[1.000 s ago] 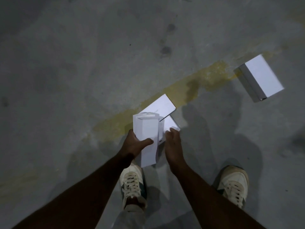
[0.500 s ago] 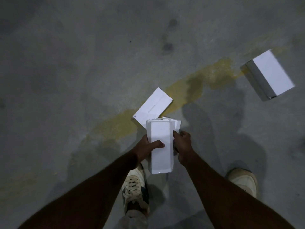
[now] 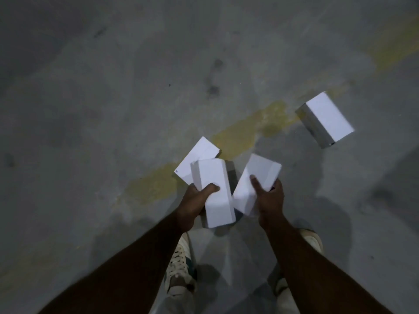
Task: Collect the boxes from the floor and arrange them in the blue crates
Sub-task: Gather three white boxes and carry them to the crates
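Head camera: a person is standing over a concrete floor point(image 3: 113, 109), gripping a white box in each hand.

Both forearms are reaching forward from the frame's bottom edge. The left hand point(image 3: 195, 205) is wrapping its fingers under the left box point(image 3: 215, 191), thumb lying across the top face. The right hand point(image 3: 269, 200) is clasping the right box point(image 3: 256, 182), thumb pressing on top, the box tilting toward one o'clock. A flat box point(image 3: 199, 155) is lying on the floor at eleven o'clock from the left hand, partly hidden by the held box. Another box point(image 3: 326, 118) is resting well apart at two o'clock, beside a worn yellow stripe point(image 3: 249, 132). Two sneakers point(image 3: 179, 264) are showing below.
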Demonstrator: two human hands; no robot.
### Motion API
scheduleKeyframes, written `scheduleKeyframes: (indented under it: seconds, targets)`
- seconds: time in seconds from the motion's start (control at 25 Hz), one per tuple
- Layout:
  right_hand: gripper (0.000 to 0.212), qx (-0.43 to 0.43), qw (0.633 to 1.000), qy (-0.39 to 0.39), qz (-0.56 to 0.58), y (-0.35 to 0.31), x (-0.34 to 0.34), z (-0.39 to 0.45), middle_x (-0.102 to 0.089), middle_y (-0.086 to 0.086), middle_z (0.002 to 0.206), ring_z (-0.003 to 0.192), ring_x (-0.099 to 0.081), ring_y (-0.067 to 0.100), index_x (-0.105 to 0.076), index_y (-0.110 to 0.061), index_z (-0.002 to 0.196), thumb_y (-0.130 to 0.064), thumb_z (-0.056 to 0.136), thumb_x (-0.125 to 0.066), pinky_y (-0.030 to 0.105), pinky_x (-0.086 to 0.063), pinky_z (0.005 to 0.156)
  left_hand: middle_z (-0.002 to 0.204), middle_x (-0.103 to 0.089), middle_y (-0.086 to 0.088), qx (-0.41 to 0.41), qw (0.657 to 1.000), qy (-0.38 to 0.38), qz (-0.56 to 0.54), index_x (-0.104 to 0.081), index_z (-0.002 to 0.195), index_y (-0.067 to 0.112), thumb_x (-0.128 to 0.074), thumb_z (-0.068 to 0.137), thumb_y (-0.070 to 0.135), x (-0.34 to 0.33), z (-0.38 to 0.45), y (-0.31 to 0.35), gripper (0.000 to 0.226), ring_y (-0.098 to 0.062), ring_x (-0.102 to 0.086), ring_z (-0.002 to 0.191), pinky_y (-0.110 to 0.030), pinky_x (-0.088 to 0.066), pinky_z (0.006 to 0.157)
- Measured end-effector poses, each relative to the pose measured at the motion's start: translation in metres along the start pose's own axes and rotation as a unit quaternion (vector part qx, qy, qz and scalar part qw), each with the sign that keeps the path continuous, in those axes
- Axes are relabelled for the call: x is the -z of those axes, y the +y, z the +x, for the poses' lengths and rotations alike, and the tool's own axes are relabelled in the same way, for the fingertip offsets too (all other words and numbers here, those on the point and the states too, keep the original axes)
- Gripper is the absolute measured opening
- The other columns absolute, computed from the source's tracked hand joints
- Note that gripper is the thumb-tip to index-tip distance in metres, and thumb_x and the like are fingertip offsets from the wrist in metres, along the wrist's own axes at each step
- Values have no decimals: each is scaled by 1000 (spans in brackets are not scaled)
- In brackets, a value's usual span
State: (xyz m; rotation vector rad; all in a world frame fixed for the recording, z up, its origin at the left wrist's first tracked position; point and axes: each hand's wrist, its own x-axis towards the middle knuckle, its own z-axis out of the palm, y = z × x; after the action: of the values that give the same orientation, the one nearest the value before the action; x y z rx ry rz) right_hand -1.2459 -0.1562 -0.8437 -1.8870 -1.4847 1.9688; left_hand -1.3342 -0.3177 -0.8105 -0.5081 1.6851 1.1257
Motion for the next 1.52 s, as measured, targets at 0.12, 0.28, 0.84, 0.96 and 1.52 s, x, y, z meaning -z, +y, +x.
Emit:
scheduleKeyframes:
  seconds: [0.12,0.28,0.84,0.96,1.52]
  targets:
    - [64,50,996,-5,68,-68,29,-4,-67,6,120,105,-65,26,-56,-15,129,-37,76,-82,43,-55,92,117,-62,-7,-28,992,118,20,-45,128,20,-77,82,41,-14,-20,33,60,-23,-61,105,-39,-51,84]
    - [48,71,974,-215,-2,-136,46,-43,-70,3,115,104,-68,26,-59,-24,124,-56,89,-60,44,-57,87,121,-65,-3,-82,991,103,15,-47,132,20,-73,54,70,-51,-67,89,96,-24,-63,107,-43,-53,89]
    - [39,160,967,-192,-53,-300,170,-190,-59,-10,131,111,-62,14,-46,-33,138,-47,104,-31,40,-50,97,123,-73,1,-74,989,-98,-85,-61,132,28,-73,71,67,-121,-294,216,73,-23,-66,118,-49,-47,108]
    - [29,198,969,-147,-17,-327,193,-224,-60,-3,126,107,-62,20,-43,-37,133,-37,105,-38,43,-52,92,122,-73,-6,-53,984,-129,-106,-65,129,21,-69,81,58,-131,-344,242,61,-26,-69,115,-48,-50,104]
    - [81,83,952,-243,167,-393,260,-401,-64,8,130,115,-65,32,-49,-28,136,-79,74,-61,57,-47,100,121,-73,-8,-133,961,-238,54,-63,128,18,-69,83,53,-118,-524,304,57,-27,-69,114,-50,-47,108]
